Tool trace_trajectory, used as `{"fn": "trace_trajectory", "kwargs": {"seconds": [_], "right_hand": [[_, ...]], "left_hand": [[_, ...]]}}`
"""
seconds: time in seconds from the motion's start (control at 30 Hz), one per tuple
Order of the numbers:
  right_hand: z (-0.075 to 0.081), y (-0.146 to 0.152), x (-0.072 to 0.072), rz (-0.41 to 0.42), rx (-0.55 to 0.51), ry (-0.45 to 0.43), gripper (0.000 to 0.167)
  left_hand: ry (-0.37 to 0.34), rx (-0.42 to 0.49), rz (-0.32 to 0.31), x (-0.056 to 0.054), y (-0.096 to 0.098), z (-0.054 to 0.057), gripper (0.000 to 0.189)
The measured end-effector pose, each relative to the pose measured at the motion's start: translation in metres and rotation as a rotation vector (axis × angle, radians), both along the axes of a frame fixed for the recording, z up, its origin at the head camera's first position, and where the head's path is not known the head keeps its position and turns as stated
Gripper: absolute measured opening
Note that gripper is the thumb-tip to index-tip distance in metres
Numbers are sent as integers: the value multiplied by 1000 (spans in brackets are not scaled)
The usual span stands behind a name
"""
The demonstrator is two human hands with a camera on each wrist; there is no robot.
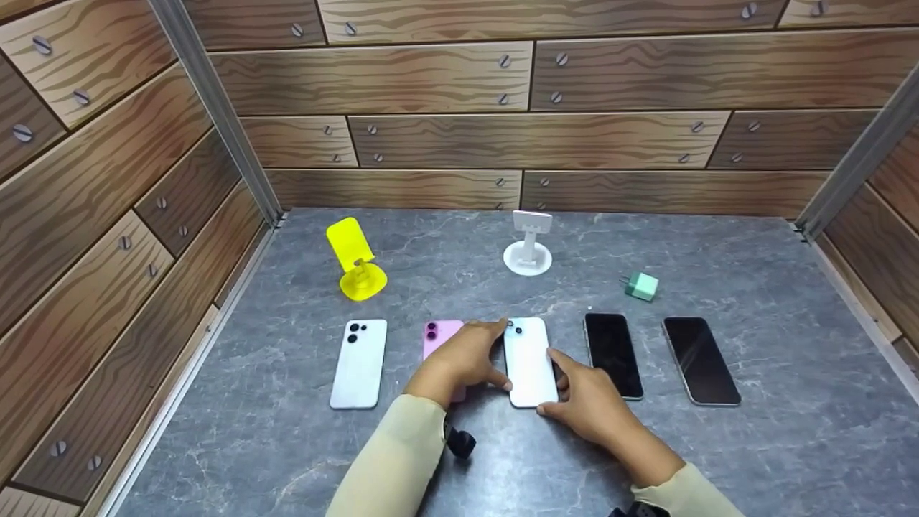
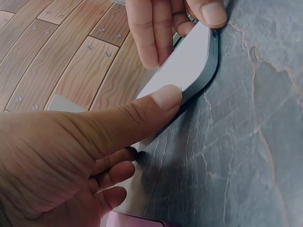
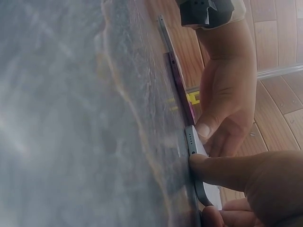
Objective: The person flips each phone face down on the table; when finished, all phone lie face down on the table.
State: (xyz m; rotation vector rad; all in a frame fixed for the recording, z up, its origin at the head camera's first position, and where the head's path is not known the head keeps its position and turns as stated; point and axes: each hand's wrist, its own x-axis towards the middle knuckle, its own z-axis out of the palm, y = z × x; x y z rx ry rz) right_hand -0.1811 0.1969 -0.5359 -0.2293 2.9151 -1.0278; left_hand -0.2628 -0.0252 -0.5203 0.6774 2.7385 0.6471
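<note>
A white smartphone (image 1: 530,362) lies back up near the middle of the table, its camera lenses at the upper left. My left hand (image 1: 463,359) holds it along the left side, with the index finger at the top corner and the thumb (image 2: 165,99) on the lower edge. On the other side my right hand (image 1: 589,398) grips it, thumb at the bottom corner and index finger on the right edge. The phone's bottom edge with its port shows in the right wrist view. A pink smartphone (image 1: 441,336) lies partly hidden under my left hand.
A pale smartphone (image 1: 359,365) lies at the left, and two dark-screened ones, a nearer phone (image 1: 614,355) and a farther phone (image 1: 702,361), at the right. Behind stand a yellow phone stand (image 1: 350,248), a white phone stand (image 1: 530,244) and a green-and-white charger plug (image 1: 642,286). Wood-patterned walls (image 1: 431,79) enclose the table.
</note>
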Motion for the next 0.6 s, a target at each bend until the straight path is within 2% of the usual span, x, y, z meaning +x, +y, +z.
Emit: {"fn": "trace_trajectory", "kwargs": {"seconds": [0.4, 0.6], "right_hand": [[2, -1, 1, -8, 16, 2, 96], [1, 0, 0, -2, -3, 2, 95]], "left_hand": [[26, -34, -3, 3, 3, 5, 109], [50, -58, -54, 2, 4, 5, 97]]}}
